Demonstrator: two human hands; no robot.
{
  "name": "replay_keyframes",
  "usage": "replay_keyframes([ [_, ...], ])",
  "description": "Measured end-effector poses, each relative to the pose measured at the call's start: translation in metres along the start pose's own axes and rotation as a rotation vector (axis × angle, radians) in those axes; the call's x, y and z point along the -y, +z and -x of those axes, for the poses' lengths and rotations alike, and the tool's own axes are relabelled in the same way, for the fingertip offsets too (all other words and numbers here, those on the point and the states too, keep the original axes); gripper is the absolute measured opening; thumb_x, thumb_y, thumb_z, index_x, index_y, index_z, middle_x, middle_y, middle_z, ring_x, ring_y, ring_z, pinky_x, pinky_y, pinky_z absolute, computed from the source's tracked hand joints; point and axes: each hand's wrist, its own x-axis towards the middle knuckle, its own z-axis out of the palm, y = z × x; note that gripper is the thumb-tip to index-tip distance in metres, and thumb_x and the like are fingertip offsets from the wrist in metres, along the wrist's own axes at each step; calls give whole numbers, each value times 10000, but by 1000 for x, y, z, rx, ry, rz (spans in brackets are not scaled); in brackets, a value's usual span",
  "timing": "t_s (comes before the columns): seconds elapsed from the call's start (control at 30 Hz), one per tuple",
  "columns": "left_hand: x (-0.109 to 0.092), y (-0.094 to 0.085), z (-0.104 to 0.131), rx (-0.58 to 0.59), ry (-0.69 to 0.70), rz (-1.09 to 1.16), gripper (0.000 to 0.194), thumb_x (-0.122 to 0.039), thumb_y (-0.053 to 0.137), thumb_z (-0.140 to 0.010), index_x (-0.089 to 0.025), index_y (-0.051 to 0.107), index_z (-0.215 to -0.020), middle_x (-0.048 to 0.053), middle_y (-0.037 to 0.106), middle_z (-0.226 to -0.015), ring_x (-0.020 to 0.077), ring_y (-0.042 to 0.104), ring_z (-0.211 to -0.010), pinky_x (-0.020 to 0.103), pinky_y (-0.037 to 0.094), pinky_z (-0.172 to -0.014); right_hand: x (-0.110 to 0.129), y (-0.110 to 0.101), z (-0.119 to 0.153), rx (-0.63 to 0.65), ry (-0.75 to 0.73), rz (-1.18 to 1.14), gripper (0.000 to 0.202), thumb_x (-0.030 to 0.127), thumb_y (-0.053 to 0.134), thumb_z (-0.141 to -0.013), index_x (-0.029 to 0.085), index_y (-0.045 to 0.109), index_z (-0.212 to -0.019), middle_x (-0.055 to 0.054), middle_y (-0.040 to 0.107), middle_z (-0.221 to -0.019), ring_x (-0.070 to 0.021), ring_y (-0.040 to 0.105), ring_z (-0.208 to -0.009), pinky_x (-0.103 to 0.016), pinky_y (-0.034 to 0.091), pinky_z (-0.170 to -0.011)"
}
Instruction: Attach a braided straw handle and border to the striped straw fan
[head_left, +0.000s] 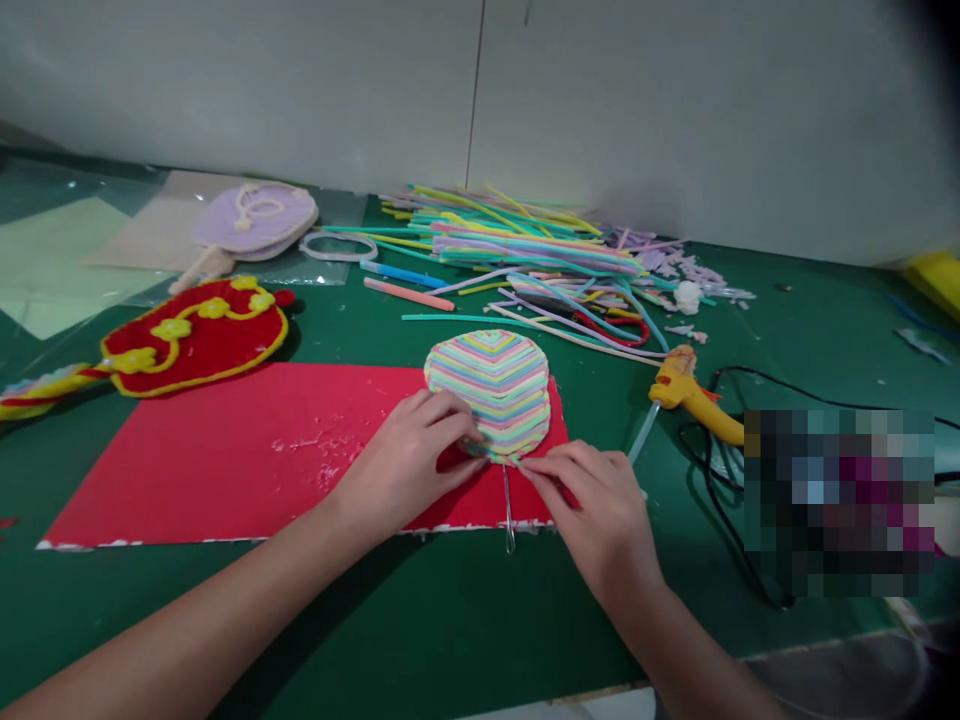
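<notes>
A round fan [495,385] covered in pastel striped pipe cleaners lies on the right part of a red board [225,460]. A thin wire handle [508,510] sticks out from its bottom toward me. My left hand [412,455] is closed on the fan's lower left edge, fingertips pressed against the rim. At the bottom rim, my right hand [592,500] pinches the end of a thin greenish pipe cleaner [517,461] between thumb and forefinger. The fingers partly hide how that strip meets the edge.
Behind the board lie a pile of pastel pipe cleaners [525,245], scissors [619,325] and two markers [409,293]. A yellow glue gun [694,395] with a black cord is at right. A red fan [199,340] and a bagged purple fan [255,220] lie left.
</notes>
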Motion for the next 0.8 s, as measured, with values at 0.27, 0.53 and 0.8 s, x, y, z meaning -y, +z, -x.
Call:
replay_keyframes([
  [0.27, 1, 1, -1, 10, -15, 13, 43, -225, 596, -829, -183, 604, -833, 56, 588, -972, 203, 526, -946, 360, 470, -816, 0, 1, -3, -15, 28, -25, 132, 201, 545, -887, 200, 677, -882, -25, 668, -797, -148, 600, -742, -316, 371, -730],
  [0.53, 0, 1, -1, 15, -24, 16, 46, -222, 589, -832, -184, 610, -846, 59, 583, -974, 202, 527, -948, 362, 474, -819, -4, 5, -5, -33, 92, -63, 133, 241, 564, -873, 226, 696, -890, -21, 667, -787, -156, 611, -741, -312, 407, -722],
  [0.8, 2, 2, 0, 3, -25, 38, 47, -222, 594, -830, -175, 597, -831, 59, 583, -966, 199, 533, -946, 350, 479, -813, -6, 8, -6, -35, 132, -64, 181, 253, 577, -862, 244, 712, -983, -13, 591, -704, -151, 555, -687, -298, 429, -675],
])
